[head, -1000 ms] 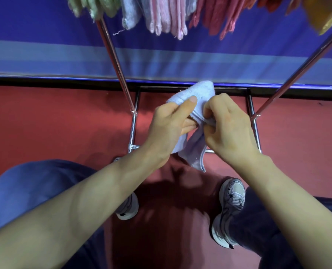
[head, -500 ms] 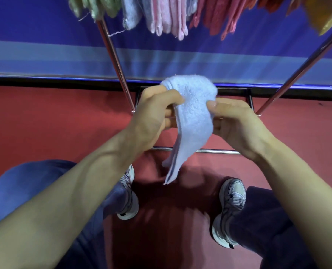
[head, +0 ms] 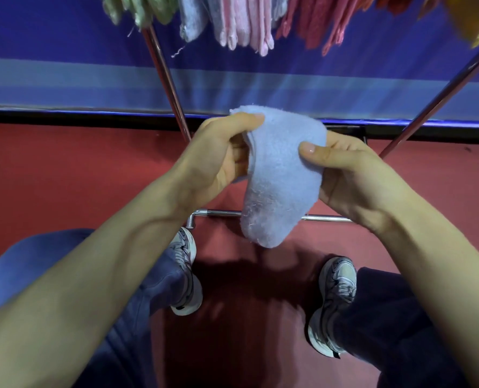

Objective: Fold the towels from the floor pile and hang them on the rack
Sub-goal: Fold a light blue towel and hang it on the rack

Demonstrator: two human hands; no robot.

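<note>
Both hands are occupied with a folded light-blue towel (head: 283, 177): its 9 o'clock edge is pinched by the left hand (head: 213, 163) and its 3 o'clock edge by the right hand (head: 353, 180). It is held in the air at centre, over the rack's lower bar (head: 328, 218) and the red floor (head: 64, 177), with its loose end hanging toward 6 o'clock. Coloured towels (head: 244, 23) are draped at 12 o'clock.
</note>
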